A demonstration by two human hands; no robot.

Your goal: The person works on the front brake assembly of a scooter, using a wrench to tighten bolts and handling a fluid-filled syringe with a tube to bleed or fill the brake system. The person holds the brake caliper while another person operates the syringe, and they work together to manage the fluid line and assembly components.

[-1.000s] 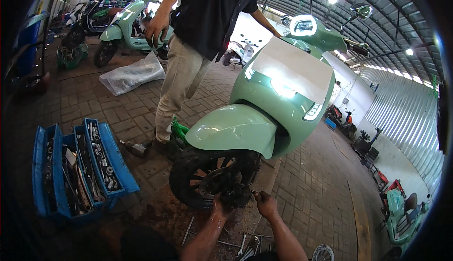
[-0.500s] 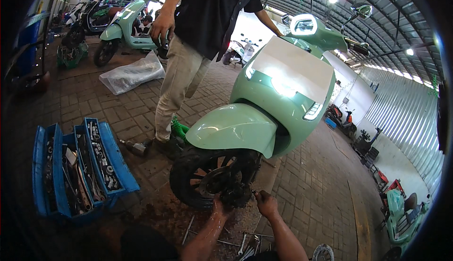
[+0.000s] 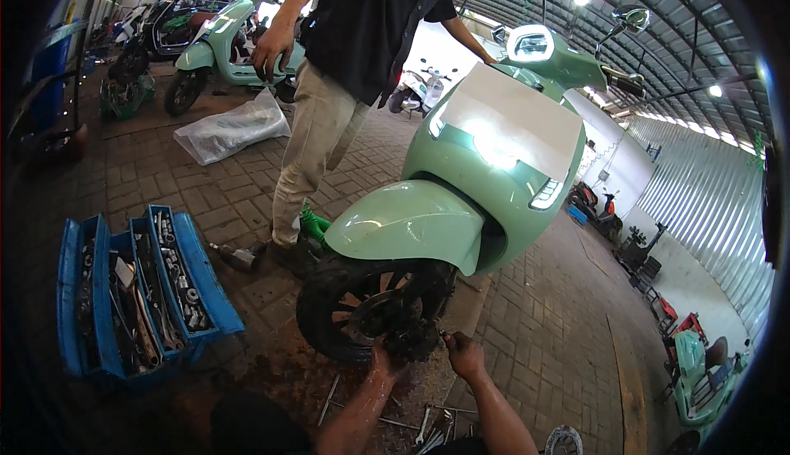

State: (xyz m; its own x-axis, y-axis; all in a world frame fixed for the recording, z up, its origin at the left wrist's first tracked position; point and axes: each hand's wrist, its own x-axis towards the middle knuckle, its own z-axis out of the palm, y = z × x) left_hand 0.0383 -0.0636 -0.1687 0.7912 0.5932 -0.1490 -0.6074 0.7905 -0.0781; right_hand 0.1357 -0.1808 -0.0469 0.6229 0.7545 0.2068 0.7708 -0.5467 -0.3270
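Note:
In front of me stands a pale green scooter (image 3: 407,220), its black front wheel (image 3: 317,311) turned aside. My left hand (image 3: 385,359) is closed from below around a dark, greasy mechanical part (image 3: 411,340) beside the wheel hub, possibly the brake caliper; the fingertips are hidden behind it. Just right of that part, my right hand (image 3: 466,355) is pinched closed, with a small piece showing at the fingertips against the part's edge. What that piece is, I cannot make out. Below my hands, several wrenches (image 3: 424,424) and thin rods lie on the ground.
An open blue toolbox (image 3: 222,311) full of sockets and wrenches sits at left, with an impact wrench (image 3: 239,256) beside it. A co-worker in a black shirt (image 3: 370,35) stands beyond the wheel, one arm reaching to the scooter. Clear plastic wrap (image 3: 234,130) lies behind.
The co-worker's hanging hand has swung slightly left, and their leg has shifted a little right. My own hands stay at nearly the same spots on the wheel assembly.

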